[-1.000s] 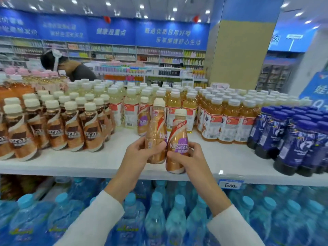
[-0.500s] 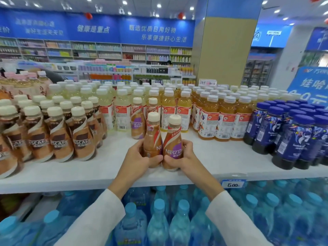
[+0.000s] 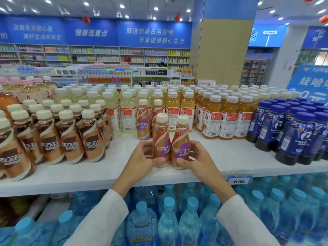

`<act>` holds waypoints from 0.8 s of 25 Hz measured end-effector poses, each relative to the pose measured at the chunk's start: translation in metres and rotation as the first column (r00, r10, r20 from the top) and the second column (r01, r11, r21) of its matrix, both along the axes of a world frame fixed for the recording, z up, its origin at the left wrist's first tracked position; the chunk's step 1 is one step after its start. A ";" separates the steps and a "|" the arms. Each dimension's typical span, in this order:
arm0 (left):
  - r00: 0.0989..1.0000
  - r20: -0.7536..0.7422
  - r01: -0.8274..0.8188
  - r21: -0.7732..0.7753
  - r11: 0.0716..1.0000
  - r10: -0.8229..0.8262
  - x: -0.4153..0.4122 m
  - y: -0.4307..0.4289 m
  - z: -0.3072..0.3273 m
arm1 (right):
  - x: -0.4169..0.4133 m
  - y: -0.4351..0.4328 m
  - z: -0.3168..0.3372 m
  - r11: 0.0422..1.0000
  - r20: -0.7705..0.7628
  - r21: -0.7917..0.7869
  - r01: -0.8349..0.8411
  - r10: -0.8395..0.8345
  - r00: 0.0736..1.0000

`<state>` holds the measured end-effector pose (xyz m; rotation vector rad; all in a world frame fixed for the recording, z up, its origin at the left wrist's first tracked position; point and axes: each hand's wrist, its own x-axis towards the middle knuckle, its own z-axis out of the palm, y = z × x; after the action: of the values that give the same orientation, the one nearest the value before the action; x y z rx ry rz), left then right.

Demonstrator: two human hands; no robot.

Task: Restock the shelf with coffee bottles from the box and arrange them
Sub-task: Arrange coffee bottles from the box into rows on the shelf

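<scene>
Two Nescafe coffee bottles with cream caps and purple-and-red labels stand side by side near the front of the white shelf (image 3: 230, 157). My left hand (image 3: 142, 157) wraps the left coffee bottle (image 3: 161, 142). My right hand (image 3: 197, 158) wraps the right coffee bottle (image 3: 180, 144). The two bottles touch each other and stand upright. Behind them, two more purple-label coffee bottles (image 3: 142, 121) stand in a short row. The box is not in view.
A block of brown-label Nescafe bottles (image 3: 71, 137) fills the shelf's left. Yellow and orange drink bottles (image 3: 225, 119) crowd the back, dark blue bottles (image 3: 292, 135) the right. Water bottles (image 3: 168, 219) fill the shelf below. A price tag (image 3: 239, 181) hangs on the edge.
Both hands have pushed the two bottles slightly further onto the shelf and turned them, so both labels face me. The camera view has shifted a little to the right.
</scene>
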<state>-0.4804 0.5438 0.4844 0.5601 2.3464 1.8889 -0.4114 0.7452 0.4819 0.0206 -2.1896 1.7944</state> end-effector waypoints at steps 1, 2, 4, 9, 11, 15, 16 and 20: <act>0.998 0.034 0.053 0.000 0.999 -0.053 0.000 -0.003 0.002 | 0.001 -0.001 0.000 1.000 0.002 0.020 0.008 -0.008 1.000; 0.995 0.049 0.089 -0.015 0.996 -0.088 0.002 -0.006 0.003 | 0.002 -0.002 -0.001 0.999 0.010 0.045 0.008 -0.009 1.000; 0.996 0.022 0.093 -0.048 0.995 -0.092 0.007 -0.007 0.002 | 0.003 -0.002 0.000 0.997 0.028 0.081 -0.010 0.007 1.000; 0.988 -0.095 -0.122 -0.029 0.992 0.119 0.026 0.007 -0.001 | 0.007 -0.004 -0.003 0.996 -0.003 0.074 0.044 -0.044 0.999; 0.981 -0.095 -0.170 0.010 0.985 0.170 0.028 0.010 0.000 | 0.008 -0.007 -0.004 0.990 -0.037 0.098 0.097 -0.093 0.995; 0.983 -0.079 -0.168 0.000 0.986 0.167 0.029 0.008 -0.001 | 0.009 -0.005 -0.006 0.994 -0.015 0.095 0.058 -0.056 0.998; 0.980 -0.091 -0.180 -0.007 0.984 0.179 0.031 0.008 -0.001 | 0.011 -0.006 -0.006 0.996 -0.011 0.082 0.047 -0.046 0.999; 0.963 -0.143 -0.232 -0.009 0.973 0.228 0.038 0.014 -0.001 | 0.014 -0.014 -0.007 0.984 -0.050 0.091 0.153 -0.149 0.988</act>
<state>-0.4422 0.5577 0.4838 0.4492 2.6260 1.9672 -0.3970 0.7315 0.4752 -0.0838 -2.1819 1.5932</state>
